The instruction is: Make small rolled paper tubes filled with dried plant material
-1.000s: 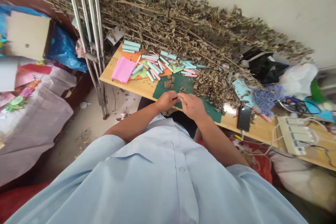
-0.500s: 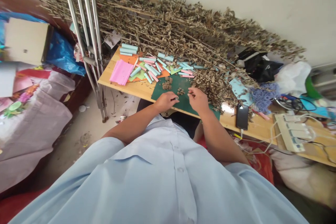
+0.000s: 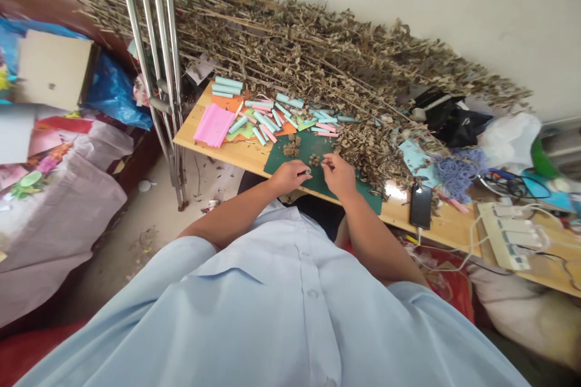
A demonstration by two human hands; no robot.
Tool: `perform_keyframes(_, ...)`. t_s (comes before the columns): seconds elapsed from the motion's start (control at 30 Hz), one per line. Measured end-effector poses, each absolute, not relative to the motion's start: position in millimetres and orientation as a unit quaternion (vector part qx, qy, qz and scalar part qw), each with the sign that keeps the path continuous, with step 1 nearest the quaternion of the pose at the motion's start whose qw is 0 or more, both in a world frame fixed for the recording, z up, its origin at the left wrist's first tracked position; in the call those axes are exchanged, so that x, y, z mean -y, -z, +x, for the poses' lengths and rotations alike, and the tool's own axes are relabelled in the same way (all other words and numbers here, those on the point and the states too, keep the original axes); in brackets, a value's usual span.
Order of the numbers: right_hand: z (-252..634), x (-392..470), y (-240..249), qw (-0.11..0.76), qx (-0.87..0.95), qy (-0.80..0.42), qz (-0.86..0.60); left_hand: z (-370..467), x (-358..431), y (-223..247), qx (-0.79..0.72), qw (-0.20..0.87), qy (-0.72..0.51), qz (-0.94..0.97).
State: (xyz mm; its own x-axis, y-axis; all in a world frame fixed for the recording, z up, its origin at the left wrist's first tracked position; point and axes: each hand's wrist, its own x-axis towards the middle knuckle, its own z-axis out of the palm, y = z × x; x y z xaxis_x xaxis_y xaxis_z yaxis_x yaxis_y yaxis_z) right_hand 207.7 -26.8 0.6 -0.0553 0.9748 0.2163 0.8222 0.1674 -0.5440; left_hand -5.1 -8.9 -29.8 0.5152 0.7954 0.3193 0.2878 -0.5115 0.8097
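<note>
Both hands rest at the near edge of the surface (image 3: pixel 236 154), over a dark green mat (image 3: pixel 313 145). Left hand (image 3: pixel 287 176) is curled narrow, with the fingertips pinched on something small; I cannot tell what it is, maybe a thin paper piece. Right hand (image 3: pixel 339 174) is also half closed, its fingers pinching at a small clump of crumbled dry leaves (image 3: pixel 314 160) that lies on the mat between the two hands.

From big to small: a very large heap of dried branches (image 3: pixel 318 66) lies along the wall, brown, brittle and tangled, and it covers the far side of the surface. In front of it a lower pile of loose leaves (image 3: pixel 367 145) touches the right edge of the mat, probably so that the right hand can take from it easily. The mat is flat and smooth; I think it keeps the crumbs together. A second little clump (image 3: pixel 292 146) sits farther on the mat. A pink stack of paper sheets (image 3: pixel 213 124) lies to the left, and near it many rolled paper tubes (image 3: pixel 267 118), light blue and pink, are scattered on orange paper. A black phone (image 3: pixel 420 206) lies flat at the right, close to the edge.
</note>
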Motion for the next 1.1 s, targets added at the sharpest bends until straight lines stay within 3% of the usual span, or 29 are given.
perform_keyframes(0.23,187.9,48.2,-41.6,0.315,0.749,-0.197,-0.548,-6.7,8.6,28.2,-0.319,0.364,-0.364,0.795)
perform_keyframes(0.47,174.3,52.6,-54.1,0.271,0.795,-0.193,-0.506,-7.2,8.6,26.2,-0.301,0.37,-0.365,0.8)
perform_keyframes(0.73,169.0,47.0,-63.4,0.135,0.827,-0.141,-0.527,-7.5,9.4,25.1,-0.302,0.361,-0.364,0.804)
perform_keyframes(1.1,166.0,41.3,-62.3,0.123,0.821,-0.151,-0.537,-6.6,9.7,26.2,-0.305,0.375,-0.368,0.794)
